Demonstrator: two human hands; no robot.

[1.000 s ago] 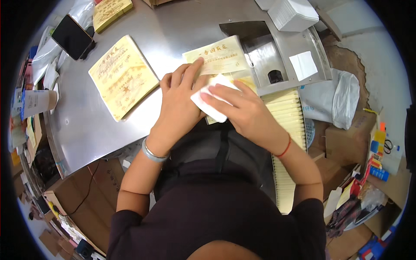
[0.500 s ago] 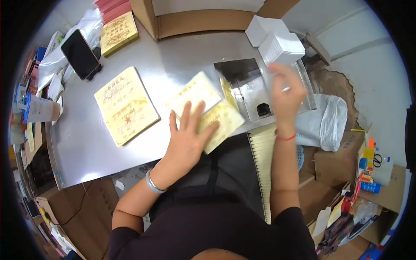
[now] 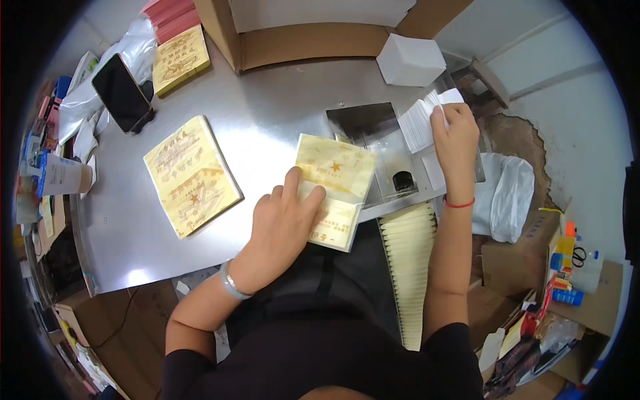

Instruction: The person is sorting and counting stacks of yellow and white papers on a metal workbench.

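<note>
Head view: cardboard box beyond yellow wrapper

Phone was propped up on the left of the metal table, cup near its left edge, cardboard box at the back. Off right: whitish bag, plus scissors.

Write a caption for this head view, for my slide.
Left hand on yellow printed paper at the edge of a metal table; right hand gripping one end of a white paper stack.
</note>
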